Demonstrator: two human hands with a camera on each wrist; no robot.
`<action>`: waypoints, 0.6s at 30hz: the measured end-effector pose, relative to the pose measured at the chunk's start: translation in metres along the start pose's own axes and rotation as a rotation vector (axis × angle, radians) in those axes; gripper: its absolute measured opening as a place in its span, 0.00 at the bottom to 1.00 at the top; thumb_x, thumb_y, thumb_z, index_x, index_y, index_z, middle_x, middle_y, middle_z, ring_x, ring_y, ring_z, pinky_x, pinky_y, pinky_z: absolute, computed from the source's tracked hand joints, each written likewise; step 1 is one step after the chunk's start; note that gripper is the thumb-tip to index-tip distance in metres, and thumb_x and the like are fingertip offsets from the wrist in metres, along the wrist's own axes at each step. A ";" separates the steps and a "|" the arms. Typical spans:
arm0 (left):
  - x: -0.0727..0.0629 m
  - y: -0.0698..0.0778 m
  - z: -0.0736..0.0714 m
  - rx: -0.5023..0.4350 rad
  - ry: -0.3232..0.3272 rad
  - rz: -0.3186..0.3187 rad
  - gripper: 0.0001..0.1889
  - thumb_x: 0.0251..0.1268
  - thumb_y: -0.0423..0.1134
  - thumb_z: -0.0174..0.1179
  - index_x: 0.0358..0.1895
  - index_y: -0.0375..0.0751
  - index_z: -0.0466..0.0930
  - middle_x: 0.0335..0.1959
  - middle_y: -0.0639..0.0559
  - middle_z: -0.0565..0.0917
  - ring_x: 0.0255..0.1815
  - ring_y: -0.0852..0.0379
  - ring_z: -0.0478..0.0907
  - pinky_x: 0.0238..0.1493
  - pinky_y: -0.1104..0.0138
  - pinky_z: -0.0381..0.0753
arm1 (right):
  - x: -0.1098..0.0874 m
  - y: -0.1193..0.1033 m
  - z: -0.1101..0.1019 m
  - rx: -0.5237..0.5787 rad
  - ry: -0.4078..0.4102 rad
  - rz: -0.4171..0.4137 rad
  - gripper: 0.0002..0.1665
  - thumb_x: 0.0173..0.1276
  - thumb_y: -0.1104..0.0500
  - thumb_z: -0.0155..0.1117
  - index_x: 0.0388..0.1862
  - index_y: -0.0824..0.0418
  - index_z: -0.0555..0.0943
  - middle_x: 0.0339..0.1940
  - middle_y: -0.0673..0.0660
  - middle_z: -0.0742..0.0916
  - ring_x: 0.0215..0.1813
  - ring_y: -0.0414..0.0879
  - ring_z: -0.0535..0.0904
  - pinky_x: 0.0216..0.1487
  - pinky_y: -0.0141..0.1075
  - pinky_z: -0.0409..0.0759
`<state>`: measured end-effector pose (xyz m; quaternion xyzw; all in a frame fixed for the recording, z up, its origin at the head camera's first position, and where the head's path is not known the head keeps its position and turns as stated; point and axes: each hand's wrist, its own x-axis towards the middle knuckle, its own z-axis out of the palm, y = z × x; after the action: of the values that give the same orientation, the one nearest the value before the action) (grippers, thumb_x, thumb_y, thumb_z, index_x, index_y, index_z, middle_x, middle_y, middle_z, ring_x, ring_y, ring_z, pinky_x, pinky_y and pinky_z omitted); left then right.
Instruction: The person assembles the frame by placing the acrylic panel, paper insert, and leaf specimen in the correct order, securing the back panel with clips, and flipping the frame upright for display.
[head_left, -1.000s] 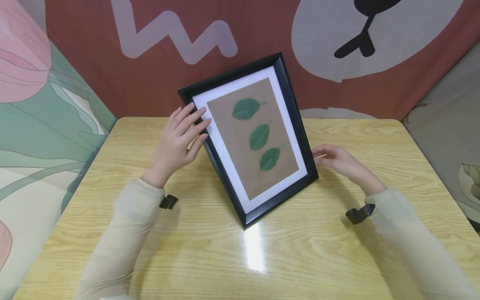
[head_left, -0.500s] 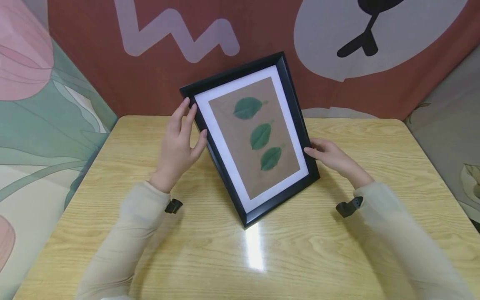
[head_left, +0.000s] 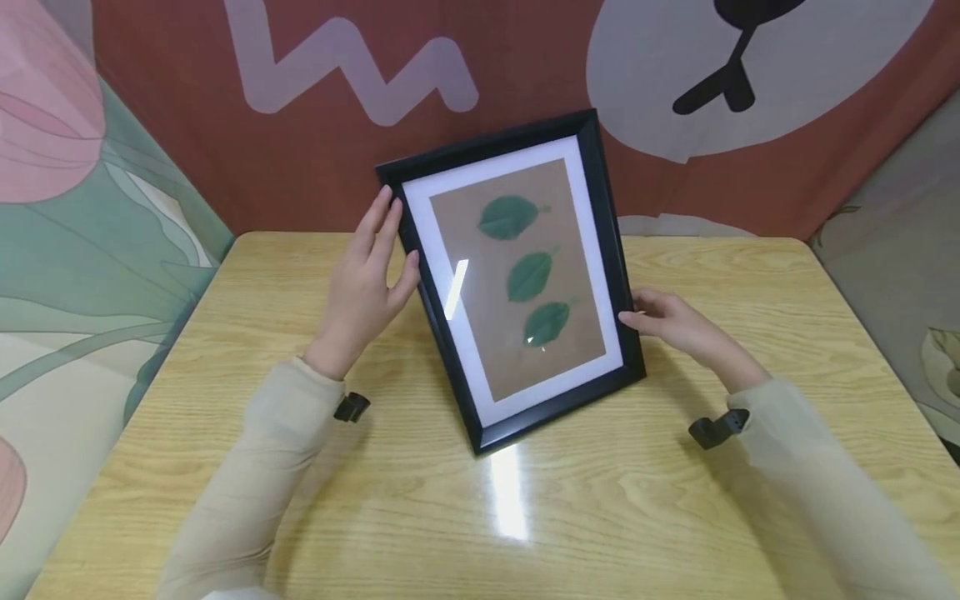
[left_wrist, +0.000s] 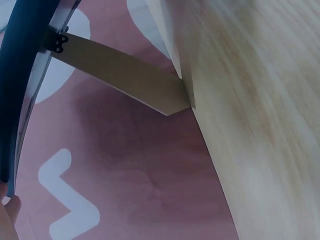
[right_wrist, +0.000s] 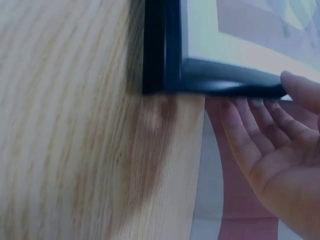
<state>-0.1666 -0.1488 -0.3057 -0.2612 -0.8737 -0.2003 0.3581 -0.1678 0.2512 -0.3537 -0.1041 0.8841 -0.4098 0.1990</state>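
A black picture frame [head_left: 615, 242] with a white mat and three green leaves on a brown ground stands tilted on the table. Behind it, a flat brown stand leg [left_wrist: 120, 72] reaches from a small black hinge down to the tabletop. At the frame's upper left edge, the left hand [head_left: 358, 283] touches the side with fairly straight fingertips, its thumb lower along that edge. The right hand [head_left: 682, 329] grips the lower right side, thumb [right_wrist: 300, 90] on the front border and fingers behind. Several leaf details blur in the right wrist view.
The light wood table [head_left: 600, 500] carries a bright lamp reflection in front of the frame. A red printed backdrop [head_left: 300, 167] hangs right behind the table, with patterned cloth at both sides. A small black camera sits on each wrist.
The frame has turned slightly clockwise, and a glare streak now shows on its pane. The left fingers have drawn back from the front to the edge; the right thumb has come onto the front.
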 end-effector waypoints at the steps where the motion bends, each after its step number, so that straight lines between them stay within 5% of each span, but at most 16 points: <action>1: 0.001 0.000 0.000 0.000 -0.008 -0.008 0.28 0.69 0.36 0.53 0.69 0.28 0.61 0.72 0.36 0.62 0.71 0.44 0.65 0.65 0.57 0.74 | -0.002 0.000 0.000 -0.005 -0.001 -0.007 0.35 0.75 0.50 0.50 0.71 0.73 0.58 0.65 0.73 0.72 0.64 0.62 0.69 0.64 0.56 0.73; 6: 0.004 -0.002 0.000 -0.046 -0.049 -0.074 0.28 0.71 0.35 0.50 0.71 0.30 0.58 0.74 0.38 0.59 0.72 0.46 0.63 0.53 0.59 0.81 | -0.008 -0.002 0.004 -0.037 -0.006 -0.035 0.26 0.73 0.53 0.54 0.61 0.70 0.69 0.54 0.67 0.80 0.53 0.48 0.76 0.55 0.43 0.79; 11: 0.003 -0.002 0.000 -0.159 -0.066 -0.176 0.29 0.71 0.35 0.51 0.72 0.30 0.56 0.75 0.36 0.56 0.72 0.44 0.63 0.61 0.57 0.78 | -0.008 -0.005 0.003 -0.018 -0.024 -0.025 0.33 0.75 0.50 0.50 0.68 0.72 0.62 0.62 0.73 0.75 0.58 0.60 0.77 0.60 0.51 0.77; 13: 0.002 -0.002 0.000 -0.250 -0.080 -0.250 0.30 0.72 0.36 0.50 0.72 0.31 0.53 0.74 0.35 0.55 0.69 0.44 0.65 0.65 0.54 0.75 | -0.007 -0.007 0.001 0.030 -0.013 -0.021 0.37 0.77 0.49 0.47 0.72 0.73 0.55 0.67 0.74 0.70 0.61 0.60 0.75 0.62 0.47 0.78; 18: -0.001 -0.001 0.000 -0.488 -0.129 -0.474 0.32 0.73 0.41 0.50 0.74 0.38 0.49 0.68 0.37 0.63 0.55 0.43 0.78 0.51 0.55 0.84 | -0.002 -0.009 -0.003 0.244 0.042 -0.061 0.38 0.78 0.50 0.43 0.75 0.71 0.49 0.73 0.73 0.61 0.53 0.29 0.77 0.53 0.20 0.78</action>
<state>-0.1669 -0.1497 -0.3065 -0.1411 -0.8574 -0.4638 0.1728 -0.1674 0.2484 -0.3445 -0.0974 0.8281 -0.5223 0.1790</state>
